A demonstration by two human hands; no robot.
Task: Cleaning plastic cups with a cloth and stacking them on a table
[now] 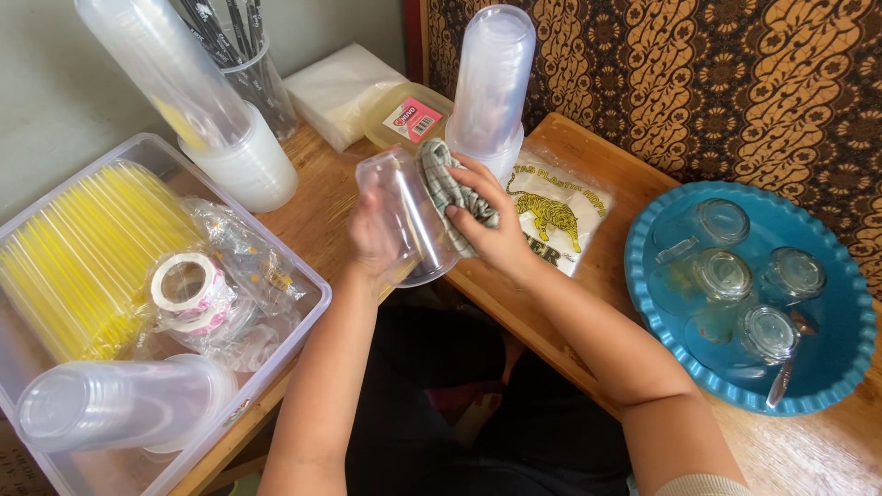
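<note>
My left hand [372, 234] grips a clear plastic cup [404, 216], held on its side above the wooden table's front edge. My right hand [491, 225] presses a grey checked cloth [446, 188] against the cup's outer wall. Both hands meet in the middle of the view. Just behind them stands a tall stack of clear plastic cups [491, 78], mouth down. A printed plastic bag [556, 211] with a yellow tiger picture lies flat under and beside the right hand.
A clear bin [308, 298] at left holds yellow straws [78, 257], a tape roll [188, 289] and a lying cup stack [119, 400]. Another cup stack [197, 101] leans behind it. A blue tray [850, 358] at right carries several upturned glasses. Napkins [340, 87] lie at the back.
</note>
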